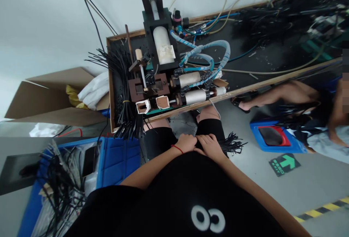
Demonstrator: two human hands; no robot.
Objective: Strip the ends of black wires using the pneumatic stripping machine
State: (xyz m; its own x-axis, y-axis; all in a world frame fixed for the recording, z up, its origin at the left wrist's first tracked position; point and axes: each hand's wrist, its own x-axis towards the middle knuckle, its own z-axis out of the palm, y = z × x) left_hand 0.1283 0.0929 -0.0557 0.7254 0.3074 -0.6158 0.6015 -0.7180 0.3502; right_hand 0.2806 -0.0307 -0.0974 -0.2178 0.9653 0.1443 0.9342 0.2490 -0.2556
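My left hand [188, 143] lies on my lap with its fingers curled closed; whatever it may hold is hidden. Against its fingertips rests my right hand [209, 145], back up, fingers bent and drawn together, so I cannot see what is inside them. A bundle of black cable strips [233, 143] sticks out past my right thigh, close to the right hand. In front of both hands stands a pneumatic press [162, 44] with white cylinders. More black strips [125, 111], tied with a yellow band, hang over the bench edge left of the press.
A wooden-edged bench [272, 79] carries hoses and a dark cable heap [256, 22]. To the left are an open cardboard box [49, 99] and a blue bin [117, 164] of cables. At right, a co-worker's leg [280, 97] is near a blue and red stool [268, 139].
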